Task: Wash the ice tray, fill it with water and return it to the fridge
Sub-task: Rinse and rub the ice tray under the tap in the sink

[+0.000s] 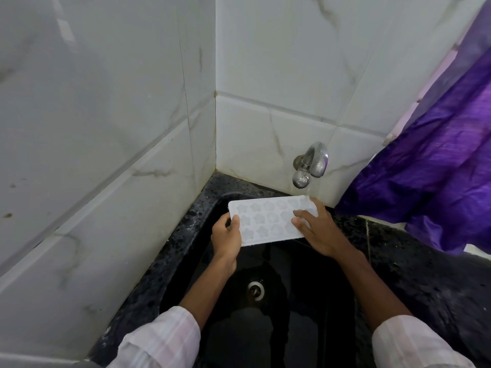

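Sleeves: pale checked shirt cuffs, left sleeve (162,338) and right sleeve (414,343), at the bottom edge, forearms bare beyond them.
Ice tray: white, translucent, flat rectangular ice tray (268,221) with star-shaped and round pockets, held face up over the sink, its far right corner under the tap.
Left hand: left hand (225,235) grips the tray's left short edge, thumb on top.
Right hand: right hand (318,232) holds the right end, bent fingers over the top face.
Water: thin water stream (308,192) falls onto the far right corner.
Tap: chrome wall tap (312,163).
Sink: glossy black sink (305,274) with metal drain (255,289).
Counter: black speckled stone counter (425,261).
Walls: white marbled tile walls (106,102) meeting in a corner.
Cloth: purple cloth (438,168) hanging at the right.
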